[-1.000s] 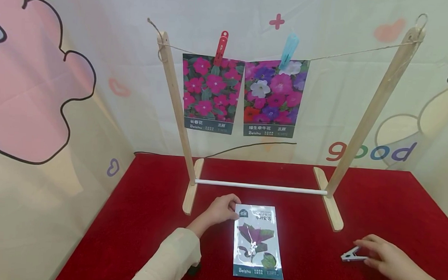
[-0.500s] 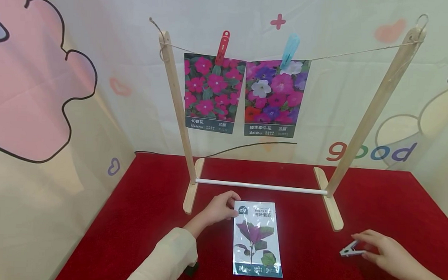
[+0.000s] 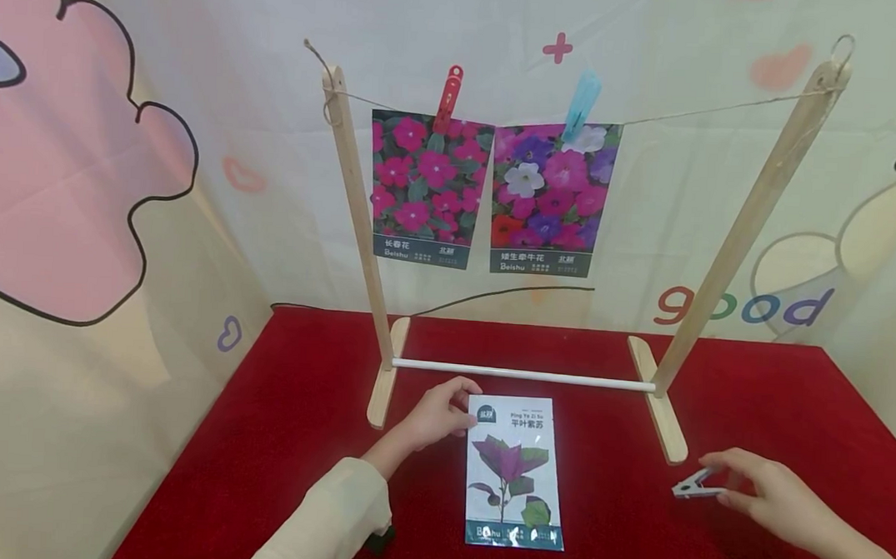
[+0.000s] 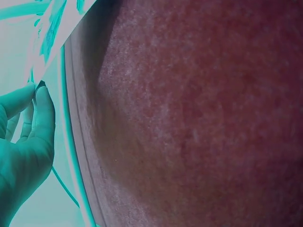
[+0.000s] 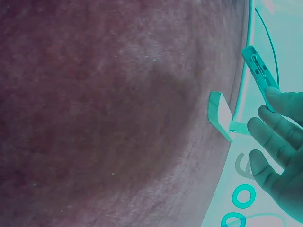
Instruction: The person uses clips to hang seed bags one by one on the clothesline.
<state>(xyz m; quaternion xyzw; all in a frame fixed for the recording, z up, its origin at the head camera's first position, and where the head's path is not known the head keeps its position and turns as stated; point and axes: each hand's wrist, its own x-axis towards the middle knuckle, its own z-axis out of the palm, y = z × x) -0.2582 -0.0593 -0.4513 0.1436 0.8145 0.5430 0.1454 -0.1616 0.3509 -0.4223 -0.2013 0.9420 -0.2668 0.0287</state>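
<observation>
A white seed packet [image 3: 514, 474] with a purple-leaved plant printed on it is in front of the rack in the head view. My left hand [image 3: 442, 413] pinches its upper left corner between thumb and fingers; the left wrist view shows the fingertips [image 4: 43, 94] meeting at that corner. On the right, my right hand [image 3: 765, 498] grips a pale grey clothespin [image 3: 693, 485] by its handle ends, thumb against it in the right wrist view. Two flower packets hang from the string: a pink one [image 3: 430, 179] under a red clothespin [image 3: 447, 100], and a mixed-colour one [image 3: 553, 192] under a blue clothespin [image 3: 581, 106].
The wooden rack has a left post [image 3: 357, 200], a right post [image 3: 751, 226] and a white crossbar [image 3: 519, 373] low between them. Its feet stand on a red cloth [image 3: 259, 471]. A printed curtain [image 3: 238, 95] hangs close behind. Something small and dark [image 3: 380, 539] shows beside the left sleeve.
The seed packet has shifted slightly up with my left hand, and its glare has moved off the printed name. My right hand has moved a little up and left with the clothespin.
</observation>
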